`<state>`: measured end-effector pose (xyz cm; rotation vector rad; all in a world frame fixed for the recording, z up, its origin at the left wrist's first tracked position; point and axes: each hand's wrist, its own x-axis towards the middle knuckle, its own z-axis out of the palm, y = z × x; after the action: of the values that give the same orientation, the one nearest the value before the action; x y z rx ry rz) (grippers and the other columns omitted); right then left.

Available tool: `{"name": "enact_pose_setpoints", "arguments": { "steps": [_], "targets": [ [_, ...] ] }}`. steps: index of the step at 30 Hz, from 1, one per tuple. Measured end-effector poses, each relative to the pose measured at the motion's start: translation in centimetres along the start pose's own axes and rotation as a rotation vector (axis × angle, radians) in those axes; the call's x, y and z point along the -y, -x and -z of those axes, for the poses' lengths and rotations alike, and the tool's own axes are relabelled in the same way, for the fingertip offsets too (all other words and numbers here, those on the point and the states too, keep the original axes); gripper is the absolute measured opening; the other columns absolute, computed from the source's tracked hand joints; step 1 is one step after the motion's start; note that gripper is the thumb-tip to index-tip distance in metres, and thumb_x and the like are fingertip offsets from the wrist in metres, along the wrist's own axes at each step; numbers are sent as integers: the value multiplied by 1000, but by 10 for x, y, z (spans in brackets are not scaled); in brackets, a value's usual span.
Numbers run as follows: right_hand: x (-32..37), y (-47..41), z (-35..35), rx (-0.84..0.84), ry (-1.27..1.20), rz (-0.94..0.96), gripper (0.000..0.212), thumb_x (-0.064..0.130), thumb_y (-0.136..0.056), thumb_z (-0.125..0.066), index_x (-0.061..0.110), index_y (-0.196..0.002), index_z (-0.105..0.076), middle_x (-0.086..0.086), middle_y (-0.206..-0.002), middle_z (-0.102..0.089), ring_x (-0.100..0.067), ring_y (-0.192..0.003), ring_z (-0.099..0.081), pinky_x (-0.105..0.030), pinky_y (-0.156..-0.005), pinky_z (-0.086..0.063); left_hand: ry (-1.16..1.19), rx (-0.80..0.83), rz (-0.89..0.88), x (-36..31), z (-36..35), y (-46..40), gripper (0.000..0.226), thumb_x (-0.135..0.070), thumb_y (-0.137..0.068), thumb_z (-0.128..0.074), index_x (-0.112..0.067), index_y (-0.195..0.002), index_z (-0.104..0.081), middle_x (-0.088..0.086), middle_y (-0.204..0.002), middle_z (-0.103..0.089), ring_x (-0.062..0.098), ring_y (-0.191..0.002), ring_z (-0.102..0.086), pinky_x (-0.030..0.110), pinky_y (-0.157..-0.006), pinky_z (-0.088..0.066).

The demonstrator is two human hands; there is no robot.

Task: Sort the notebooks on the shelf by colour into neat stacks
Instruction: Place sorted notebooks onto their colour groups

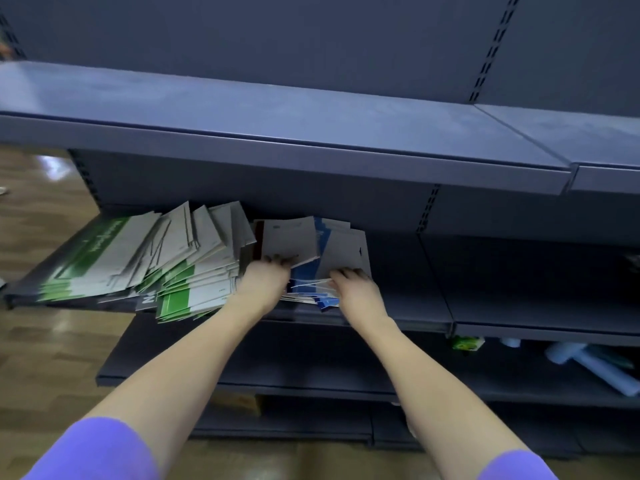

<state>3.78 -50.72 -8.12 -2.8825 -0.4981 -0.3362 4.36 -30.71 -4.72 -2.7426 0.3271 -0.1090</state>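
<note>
Notebooks lie in a loose spread along the left half of the middle shelf (408, 306), under the deep overhang of the upper shelf (311, 133), and the sorting looks to be partly done at best. Furthest left, the green notebooks (114, 268) sit together in one zone, so a rough split by colour seems to exist, but they are fanned and slid over one another, some hanging past the shelf's front edge, nothing like a squared stack. Just right of them the left hand (266, 277) has its fingers curled over the near edge of a pale grey-backed notebook (289, 242), apparently gripping it. Between the hands, the blue notebooks (313, 289) form a smaller, equally untidy heap with corners jutting forward. The right hand (353, 284) rests on this heap with fingers bent down into it; whether it pinches a cover or only presses, I cannot tell. My reading is that grouping is underway while squaring both piles remains to be done. Many covers show only their pale backs, so their colour is unknown, and a dark reddish edge beside the grey-backed notebook may be another colour. The rear of both heaps is lost in shadow, motion blurs the print, and fingertips are hidden among the pages. Far right, pale rolls (588, 365) lie on a lower shelf.
</note>
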Motion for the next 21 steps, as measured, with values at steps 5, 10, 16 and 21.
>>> {"name": "enact_pose_setpoints", "arguments": {
  "steps": [5,10,16,21],
  "targets": [
    [-24,27,-6,-139,-30,4,8,10,-87,-68,12,-94,-64,-6,-85,-66,-34,-76,-60,-37,-63,-47,68,-61,-44,4,-3,7,31,-8,-90,-52,-6,-119,-61,14,-109,-68,33,-94,-67,32,-65,-42],
    [-27,38,0,11,180,45,29,24,-90,-65,9,-114,-59,-11,-110,-61,-35,-96,-58,-45,-86,-44,195,-102,-32,5,-1,11,30,-19,-83,-57,-8,-110,-63,13,-100,-70,33,-88,-67,31,-61,-37],
    [23,23,1,149,211,-156,67,42,-81,-75,13,-137,-50,-15,-125,-52,-40,-111,-51,-49,-94,-46,199,-151,-54,-2,-10,14,35,-30,-82,-61,-10,-111,-64,12,-107,-67,31,-95,-63,34,-70,-47],
    [22,33,3,54,105,-213,55,17,-81,-79,11,-131,-58,-14,-118,-58,-38,-98,-56,-42,-71,-52,54,-151,-98,1,-13,7,32,-16,-93,-50,-10,-124,-59,11,-120,-62,30,-107,-60,34,-73,-42]
  ]
}}
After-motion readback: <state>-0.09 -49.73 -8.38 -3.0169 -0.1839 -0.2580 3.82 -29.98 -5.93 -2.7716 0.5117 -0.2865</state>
